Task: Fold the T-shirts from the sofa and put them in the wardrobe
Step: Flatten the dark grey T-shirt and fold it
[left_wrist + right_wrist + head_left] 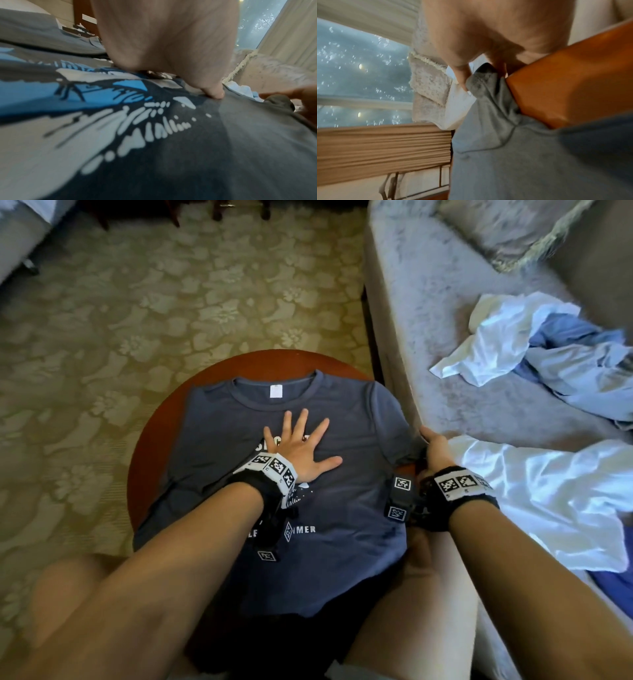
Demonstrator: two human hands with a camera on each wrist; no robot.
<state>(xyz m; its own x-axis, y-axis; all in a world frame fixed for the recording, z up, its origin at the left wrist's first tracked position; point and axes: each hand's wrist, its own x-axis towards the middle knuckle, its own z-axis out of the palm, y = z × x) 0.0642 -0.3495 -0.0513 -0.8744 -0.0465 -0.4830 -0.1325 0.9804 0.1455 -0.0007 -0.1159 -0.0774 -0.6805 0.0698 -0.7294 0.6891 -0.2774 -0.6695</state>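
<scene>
A dark grey-blue T-shirt lies face up and spread flat on a round wooden table, collar away from the person, hem hanging off the near edge toward the person's knees. The left hand presses flat on the chest print with fingers splayed and straight, gripping nothing, pinning the cloth in place. The right hand is at the shirt's right sleeve, at the table edge just beside the sofa; the right wrist view shows its thumb and fingers curled round a bunched bit of the sleeve fabric, pinching it. No fold shows in this shirt yet: both sleeves are still out and the body lies in a single layer, so the work on it looks to be at its very start, probably with the sleeve about to be brought in over the chest. On the sofa seat a crumpled heap of white and light blue garments waits, and a white garment lies rumpled nearer the person, with a blue piece at the frame's lower right edge. No folded shirts and no wardrobe are in view, so as far as can be judged most of the task remains: folding this shirt, then the ones on the sofa, then carrying them to the wardrobe.
</scene>
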